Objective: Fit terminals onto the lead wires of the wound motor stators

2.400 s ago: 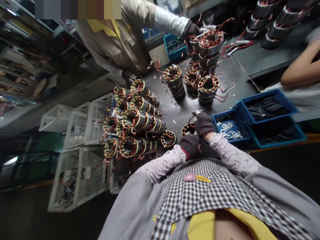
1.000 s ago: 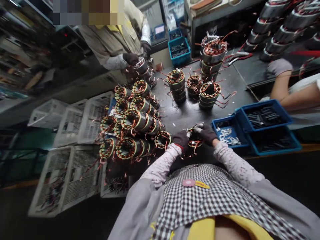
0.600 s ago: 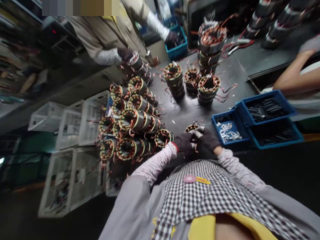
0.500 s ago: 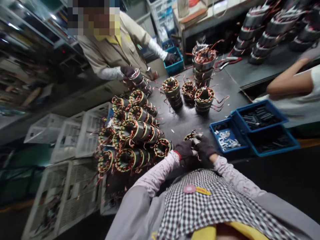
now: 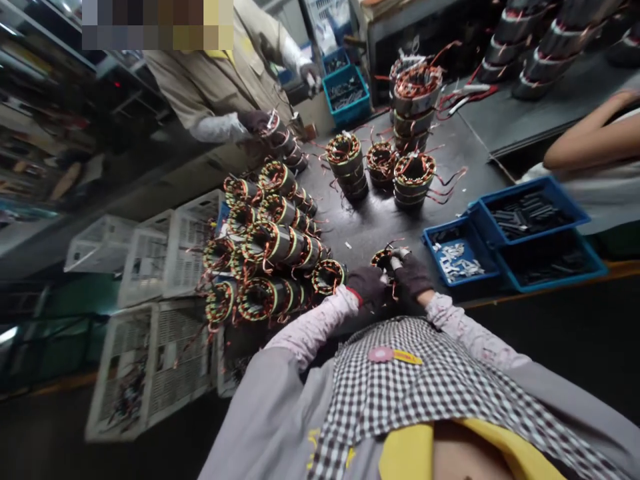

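Observation:
A small stator ring (image 5: 381,258) wound with copper wire sits on the black table (image 5: 370,223) just in front of my body. My left hand (image 5: 367,287), in a dark glove, is closed on its near side. My right hand (image 5: 411,275), also gloved, is closed around a small pale piece (image 5: 395,263) pressed against the ring's right side. Thin red wire ends stick out between the two hands.
A heap of wound stators (image 5: 267,250) lies to my left; upright stacks (image 5: 414,177) stand farther back. Blue bins (image 5: 515,240) of small parts sit at right. White crates (image 5: 160,307) stand off the table's left. A co-worker (image 5: 225,87) handles a stator opposite; another person's arm (image 5: 590,137) rests at right.
My two hands have stayed together on the stator ring, shifting only slightly. The co-worker opposite drew one hand back from the blue bin. The view itself swayed a little.

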The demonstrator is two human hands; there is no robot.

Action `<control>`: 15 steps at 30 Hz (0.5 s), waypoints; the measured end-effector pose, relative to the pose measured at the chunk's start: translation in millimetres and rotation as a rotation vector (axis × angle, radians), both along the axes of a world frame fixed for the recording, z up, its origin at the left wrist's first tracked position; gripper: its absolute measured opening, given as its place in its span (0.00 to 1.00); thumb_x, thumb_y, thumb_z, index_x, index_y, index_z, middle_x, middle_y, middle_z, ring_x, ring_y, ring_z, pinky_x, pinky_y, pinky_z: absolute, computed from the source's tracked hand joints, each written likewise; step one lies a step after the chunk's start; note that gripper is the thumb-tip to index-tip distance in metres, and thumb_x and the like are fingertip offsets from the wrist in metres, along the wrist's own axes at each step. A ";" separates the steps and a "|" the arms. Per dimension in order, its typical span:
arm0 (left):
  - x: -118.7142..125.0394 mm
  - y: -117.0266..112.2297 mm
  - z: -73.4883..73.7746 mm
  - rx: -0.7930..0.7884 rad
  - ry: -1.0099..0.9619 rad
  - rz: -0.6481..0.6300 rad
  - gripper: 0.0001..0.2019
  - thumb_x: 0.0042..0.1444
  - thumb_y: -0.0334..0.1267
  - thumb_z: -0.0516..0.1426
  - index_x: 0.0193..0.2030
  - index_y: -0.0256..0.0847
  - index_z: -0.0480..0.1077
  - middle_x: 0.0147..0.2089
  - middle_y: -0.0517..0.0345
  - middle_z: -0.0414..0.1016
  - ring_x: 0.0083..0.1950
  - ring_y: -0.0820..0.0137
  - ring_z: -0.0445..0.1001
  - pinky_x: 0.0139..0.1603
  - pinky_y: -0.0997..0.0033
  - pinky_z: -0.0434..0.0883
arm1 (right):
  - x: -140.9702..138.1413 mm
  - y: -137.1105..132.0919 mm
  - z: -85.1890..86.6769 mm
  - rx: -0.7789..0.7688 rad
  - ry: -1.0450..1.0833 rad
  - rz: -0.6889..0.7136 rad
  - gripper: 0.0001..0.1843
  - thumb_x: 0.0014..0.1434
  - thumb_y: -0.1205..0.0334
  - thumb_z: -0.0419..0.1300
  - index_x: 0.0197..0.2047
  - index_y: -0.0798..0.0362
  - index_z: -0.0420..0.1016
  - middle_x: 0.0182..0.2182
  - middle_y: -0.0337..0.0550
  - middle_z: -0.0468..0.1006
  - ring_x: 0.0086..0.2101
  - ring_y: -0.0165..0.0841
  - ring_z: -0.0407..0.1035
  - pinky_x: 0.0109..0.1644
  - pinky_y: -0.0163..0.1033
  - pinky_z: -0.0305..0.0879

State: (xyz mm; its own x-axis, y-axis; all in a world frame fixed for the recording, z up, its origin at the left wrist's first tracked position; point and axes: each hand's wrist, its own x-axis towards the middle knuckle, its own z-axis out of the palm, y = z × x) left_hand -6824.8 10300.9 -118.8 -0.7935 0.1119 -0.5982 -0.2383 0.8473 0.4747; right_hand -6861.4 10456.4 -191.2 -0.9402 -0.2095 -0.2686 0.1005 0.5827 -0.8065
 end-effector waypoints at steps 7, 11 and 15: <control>7.2 -27.8 -17.9 0.800 -0.051 0.571 0.25 0.51 0.60 0.66 0.29 0.37 0.69 0.24 0.63 0.66 0.27 0.76 0.62 0.29 0.76 0.62 | 2.8 13.8 23.7 -0.480 -0.217 0.058 0.16 0.59 0.53 0.64 0.48 0.49 0.83 0.45 0.44 0.86 0.45 0.42 0.79 0.55 0.51 0.76; 14.4 -18.5 -14.9 1.022 -0.245 0.600 0.30 0.43 0.63 0.70 0.31 0.38 0.66 0.24 0.67 0.62 0.23 0.81 0.55 0.22 0.80 0.53 | 7.1 14.7 53.0 -0.693 -0.277 0.176 0.20 0.52 0.47 0.73 0.46 0.48 0.84 0.44 0.44 0.86 0.44 0.42 0.79 0.55 0.51 0.77; 10.2 -13.7 -7.5 1.050 -0.337 0.468 0.30 0.43 0.64 0.70 0.32 0.37 0.69 0.26 0.64 0.65 0.23 0.81 0.56 0.22 0.79 0.54 | 2.8 20.6 65.8 -0.649 -0.194 0.215 0.17 0.52 0.46 0.74 0.36 0.50 0.83 0.37 0.45 0.85 0.40 0.40 0.78 0.50 0.48 0.77</control>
